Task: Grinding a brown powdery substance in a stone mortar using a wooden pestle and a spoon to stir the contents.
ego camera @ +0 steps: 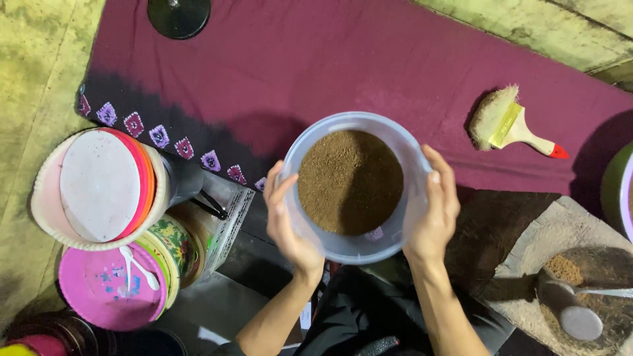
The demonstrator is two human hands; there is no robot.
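I hold a clear plastic bowl [398, 232] with both hands over a maroon cloth [343, 59]. Brown powder [349, 181] fills the bowl's bottom. My left hand [287, 221] grips the bowl's left side, fingers along the rim. On the opposite wall, my right hand [436, 207] grips with the thumb over the rim. The bowl sits level, just in front of my lap.
A flat paintbrush [511, 124] with a red-tipped wooden handle lies on the cloth at right. At left are a stack of coloured plates [99, 184] and a pink lid with a white spoon [109, 283]. A stone mortar [580, 290] with brown powder sits lower right. A dark round base [178, 14] is at top.
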